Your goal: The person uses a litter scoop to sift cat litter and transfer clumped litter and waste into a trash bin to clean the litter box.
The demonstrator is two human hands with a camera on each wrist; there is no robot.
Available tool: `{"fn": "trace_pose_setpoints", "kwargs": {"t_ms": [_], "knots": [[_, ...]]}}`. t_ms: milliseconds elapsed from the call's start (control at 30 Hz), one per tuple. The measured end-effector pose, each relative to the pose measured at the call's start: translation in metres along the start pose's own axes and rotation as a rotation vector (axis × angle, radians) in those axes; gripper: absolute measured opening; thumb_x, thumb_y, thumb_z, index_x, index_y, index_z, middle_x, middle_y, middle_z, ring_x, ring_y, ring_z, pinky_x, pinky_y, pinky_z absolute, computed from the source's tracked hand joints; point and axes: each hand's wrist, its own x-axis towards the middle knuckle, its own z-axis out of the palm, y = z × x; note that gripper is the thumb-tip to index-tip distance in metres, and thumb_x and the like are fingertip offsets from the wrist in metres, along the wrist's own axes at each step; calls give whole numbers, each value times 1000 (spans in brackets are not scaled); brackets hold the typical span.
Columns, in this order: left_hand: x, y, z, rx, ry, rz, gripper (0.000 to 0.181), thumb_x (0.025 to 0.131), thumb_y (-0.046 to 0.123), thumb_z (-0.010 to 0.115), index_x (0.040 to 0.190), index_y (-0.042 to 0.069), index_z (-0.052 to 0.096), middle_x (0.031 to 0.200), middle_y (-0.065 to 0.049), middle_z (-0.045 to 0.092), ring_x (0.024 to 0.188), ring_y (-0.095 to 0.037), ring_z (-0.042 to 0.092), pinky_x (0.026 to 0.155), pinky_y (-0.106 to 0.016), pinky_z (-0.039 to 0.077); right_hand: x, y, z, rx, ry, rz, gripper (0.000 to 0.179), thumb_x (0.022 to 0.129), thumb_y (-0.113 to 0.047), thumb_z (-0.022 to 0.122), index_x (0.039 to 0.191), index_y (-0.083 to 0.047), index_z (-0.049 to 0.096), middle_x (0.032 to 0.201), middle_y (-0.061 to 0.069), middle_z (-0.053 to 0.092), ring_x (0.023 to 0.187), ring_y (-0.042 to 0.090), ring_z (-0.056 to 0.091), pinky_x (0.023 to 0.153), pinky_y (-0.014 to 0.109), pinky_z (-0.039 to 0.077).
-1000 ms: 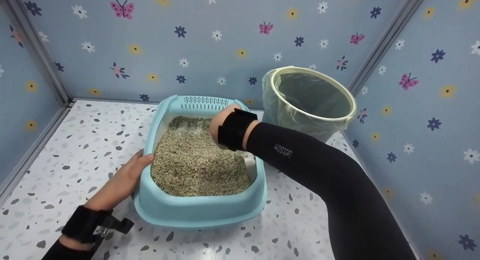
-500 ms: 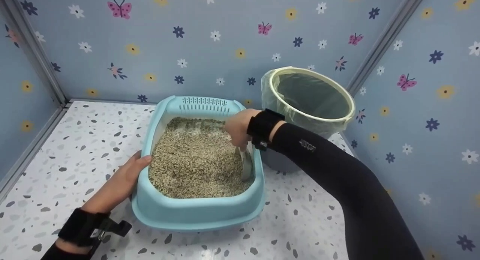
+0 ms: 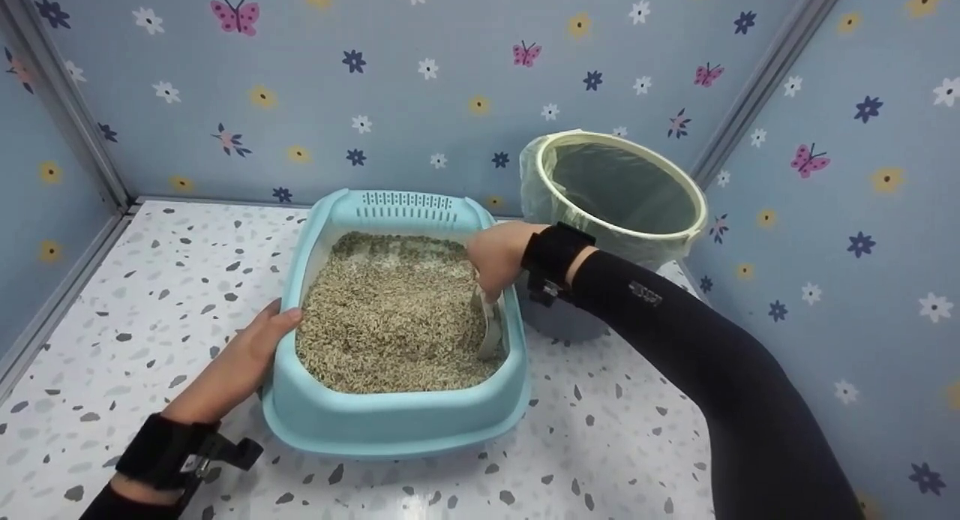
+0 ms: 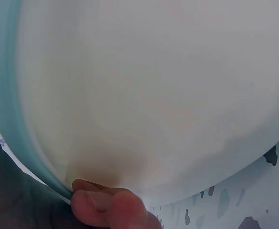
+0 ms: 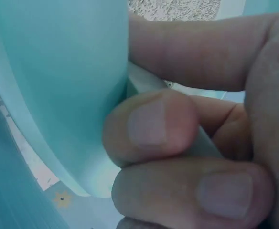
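Observation:
A light-blue litter box with granular litter in it stands on the speckled surface. My left hand grips its left rim, thumb on top; in the left wrist view the curled fingertips are at the edge of the pale underside. Over the box's right side, my right hand holds a grey litter scoop by its handle. The scoop's lower part stands upright along the right inner wall, its tip at the litter. In the right wrist view, curled fingers wrap the grey handle.
A round bin lined with a thin translucent bag under a cream ring stands right behind the box, close to my right forearm. Blue flower-patterned panels enclose the back and sides.
My right hand has moved right and toward me, from the box's back middle to its right wall, bringing the scoop into view there. The left hand keeps its grip on the rim.

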Motion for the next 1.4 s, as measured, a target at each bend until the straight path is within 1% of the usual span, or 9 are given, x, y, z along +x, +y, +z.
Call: {"fn": "trace_pose_setpoints", "kwargs": {"t_ms": [133,433,600,733,967,1067,1200,1300,1400], "knots": [[-1,1,-1,-3,3,-10,87,116,67,32,178,9,15,124,-27,64,96,-34,70,75,-45,57,2,-3,-2,1,-39,16,47,95,-25,77,64,-21,41,63,-8,31,56,12,29,56,31,29],[-2,0,0,11,1,-12,88,117,66,31,179,9,8,146,-34,58,112,-38,68,81,-44,57,4,-19,-7,-61,-180,-8,48,99,-19,71,59,-18,46,57,-5,39,53,13,32,58,30,29],[-3,3,2,5,-6,-12,86,117,66,30,179,11,11,134,-33,64,104,-39,71,77,-43,59,0,-17,-2,-17,-95,-9,44,95,-19,73,62,-20,43,60,-7,33,56,13,29,57,31,28],[-3,6,2,-31,-20,-25,83,116,67,31,179,15,15,99,-23,67,75,-37,69,57,-43,58,-4,-13,2,-22,-29,-5,44,94,-25,75,67,-21,41,65,-8,31,59,13,30,57,32,30],[-5,1,2,-37,-12,-28,85,117,67,32,180,14,9,90,-18,68,70,-34,69,57,-42,57,-6,-18,6,4,10,-22,41,89,-26,78,69,-21,43,66,-8,34,60,14,35,57,33,35],[-6,0,2,-29,-12,-26,85,117,67,31,180,14,9,95,-22,70,75,-38,71,62,-45,59,-6,-21,7,24,23,-23,40,88,-24,79,69,-22,43,65,-8,33,60,14,35,57,33,35],[-5,0,1,-9,-14,-4,85,116,67,29,179,13,12,141,-33,62,119,-46,68,98,-59,55,-7,-21,9,68,38,-22,45,90,-25,79,66,-21,41,63,-8,29,58,14,29,57,33,30],[-4,1,0,13,-13,4,87,116,68,28,179,11,9,162,-33,47,139,-46,56,112,-62,44,-7,-20,10,96,46,-24,48,91,-28,80,64,-22,41,61,-8,28,57,14,28,57,34,30],[-2,0,0,20,-11,7,88,116,67,28,179,8,8,159,-35,49,138,-47,58,110,-63,46,-6,-21,11,112,59,-31,50,90,-32,81,63,-22,41,60,-9,29,56,13,30,56,33,31]]}}
